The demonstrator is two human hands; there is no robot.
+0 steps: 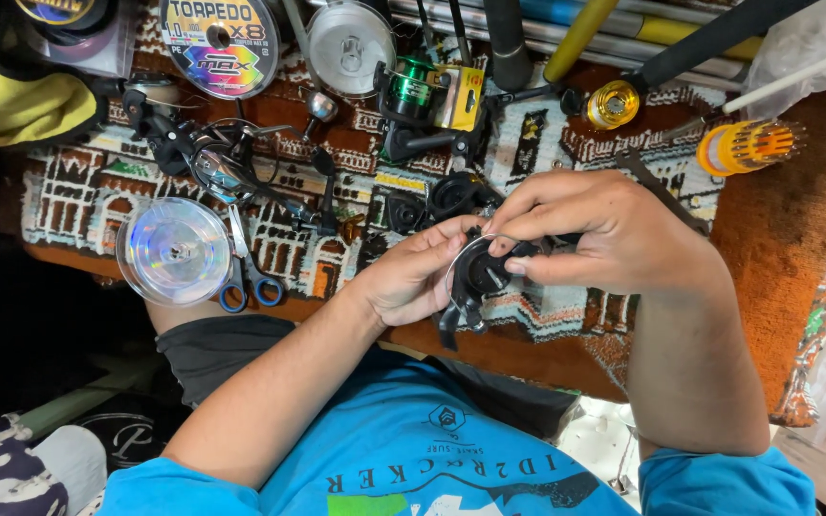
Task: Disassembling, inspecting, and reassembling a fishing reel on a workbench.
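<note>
Fingertips of both hands pinch a black fishing-reel part (478, 279) with a thin wire bail arching over it, held just above the near edge of the work surface. Left hand (418, 277) cups it from 9 o'clock, fingers curled shut on the body; right hand (614, 234) closes over it from 2 o'clock, thumb and forefinger clamped on the top.

Surface: a patterned woven mat (78, 191) showing buildings, laid over a brown carpeted board (776, 239).

At 12 o'clock of the hands, two loose black reel pieces (432, 203); beyond them a green-spooled spinning reel (418, 96). At 10 o'clock, a stripped reel frame (227, 162). At 9 o'clock, blue-handled scissors (249, 268) just beside a clear line spool (174, 250), which looks empty. At 11 o'clock, far edge, a round line-spool package (220, 43) and a grey spool (348, 43). At 1 o'clock, rod butts (566, 33), a small yellow jar (612, 103), an orange bit-holder screwdriver (748, 145).

Room: dim floor at left.
</note>
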